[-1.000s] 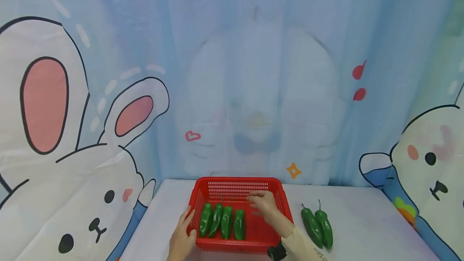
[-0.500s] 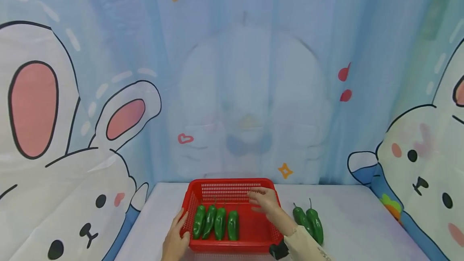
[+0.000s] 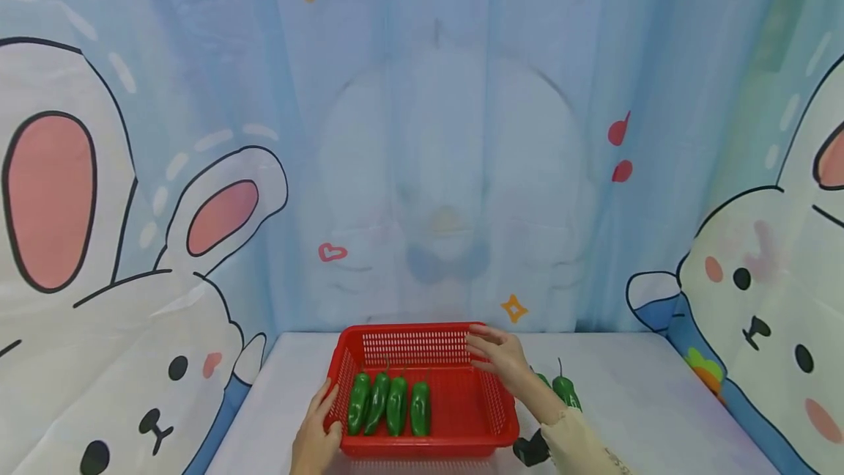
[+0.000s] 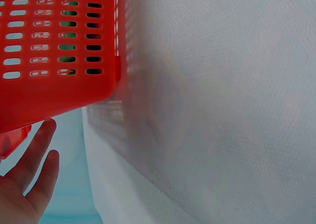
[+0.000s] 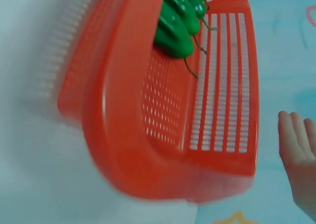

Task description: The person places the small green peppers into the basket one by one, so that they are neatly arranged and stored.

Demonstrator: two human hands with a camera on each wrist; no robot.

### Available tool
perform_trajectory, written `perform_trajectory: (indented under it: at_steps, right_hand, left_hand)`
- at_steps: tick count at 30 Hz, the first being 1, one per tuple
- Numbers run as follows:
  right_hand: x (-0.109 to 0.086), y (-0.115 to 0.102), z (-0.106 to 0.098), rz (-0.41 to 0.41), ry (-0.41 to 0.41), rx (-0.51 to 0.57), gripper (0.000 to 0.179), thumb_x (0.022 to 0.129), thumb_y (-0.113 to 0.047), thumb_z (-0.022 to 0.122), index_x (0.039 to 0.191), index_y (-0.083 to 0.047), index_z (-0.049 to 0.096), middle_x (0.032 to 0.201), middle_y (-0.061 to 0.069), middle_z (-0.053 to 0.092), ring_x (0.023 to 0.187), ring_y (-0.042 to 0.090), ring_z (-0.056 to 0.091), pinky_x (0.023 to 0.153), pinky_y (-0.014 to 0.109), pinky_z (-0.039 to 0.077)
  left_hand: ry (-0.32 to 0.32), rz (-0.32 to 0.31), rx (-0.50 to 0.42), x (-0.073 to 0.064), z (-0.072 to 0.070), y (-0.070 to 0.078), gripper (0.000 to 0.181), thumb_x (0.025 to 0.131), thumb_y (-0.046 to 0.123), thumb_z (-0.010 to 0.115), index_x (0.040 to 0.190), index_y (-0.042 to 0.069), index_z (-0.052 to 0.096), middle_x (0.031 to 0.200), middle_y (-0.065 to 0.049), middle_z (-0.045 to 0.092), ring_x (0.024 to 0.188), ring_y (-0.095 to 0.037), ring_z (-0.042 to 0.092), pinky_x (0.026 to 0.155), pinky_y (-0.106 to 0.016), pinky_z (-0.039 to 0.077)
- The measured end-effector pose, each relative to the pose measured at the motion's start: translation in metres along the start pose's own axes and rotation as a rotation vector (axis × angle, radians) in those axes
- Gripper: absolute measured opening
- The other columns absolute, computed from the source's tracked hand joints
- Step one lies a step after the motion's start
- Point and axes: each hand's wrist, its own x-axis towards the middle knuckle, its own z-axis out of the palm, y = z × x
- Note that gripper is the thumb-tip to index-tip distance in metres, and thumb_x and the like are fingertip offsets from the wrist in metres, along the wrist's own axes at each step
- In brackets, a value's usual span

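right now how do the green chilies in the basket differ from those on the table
The four basket chilies lie in a row inside the red basket; the two table chilies lie outside it, on the white table. The basket chilies show whole, while the right arm partly hides the table chilies. Both groups are green with thin stems.
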Motion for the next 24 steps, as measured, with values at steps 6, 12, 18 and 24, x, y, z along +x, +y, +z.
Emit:
perform_trajectory:
  at_steps: [6, 12, 18, 24]
  right_hand:
    - [0.005, -0.003, -0.027, -0.020, 0.033, -0.042, 0.057, 0.093, -0.023, 0.068, 0.139, 0.005, 0.051, 0.135, 0.025, 0.055, 0.118, 0.035, 0.061, 0.091, 0.048, 0.053]
    - [0.009, 0.006, -0.061, -0.005, 0.068, -0.109, 0.059, 0.095, -0.025, 0.066, 0.142, 0.005, 0.047, 0.139, 0.026, 0.052, 0.121, 0.036, 0.058, 0.091, 0.044, 0.053]
    - [0.005, 0.023, -0.096, 0.028, 0.149, -0.188, 0.059, 0.097, -0.025, 0.063, 0.142, 0.007, 0.045, 0.137, 0.027, 0.054, 0.122, 0.038, 0.057, 0.093, 0.046, 0.052]
    - [0.005, 0.046, -0.121, 0.129, 0.222, -0.289, 0.062, 0.097, -0.031, 0.060, 0.143, 0.007, 0.042, 0.141, 0.032, 0.047, 0.124, 0.042, 0.053, 0.095, 0.050, 0.049]
  left_hand:
    - [0.010, 0.018, 0.007, 0.000, 0.000, -0.001, 0.064, 0.079, 0.004, 0.056, 0.143, 0.005, 0.052, 0.154, -0.010, 0.040, 0.135, -0.037, 0.044, 0.093, -0.057, 0.048]
    - [0.014, 0.022, 0.013, 0.000, 0.000, -0.002, 0.064, 0.078, 0.003, 0.055, 0.142, 0.005, 0.053, 0.153, -0.009, 0.040, 0.134, -0.035, 0.045, 0.090, -0.053, 0.050]
    - [0.011, 0.026, 0.016, 0.002, 0.002, -0.004, 0.065, 0.078, 0.004, 0.055, 0.142, 0.005, 0.053, 0.153, -0.009, 0.041, 0.132, -0.034, 0.047, 0.088, -0.051, 0.051]
    - [0.015, 0.027, 0.019, 0.002, 0.002, -0.004, 0.065, 0.078, 0.003, 0.055, 0.142, 0.005, 0.053, 0.154, -0.009, 0.040, 0.132, -0.034, 0.047, 0.087, -0.050, 0.051]
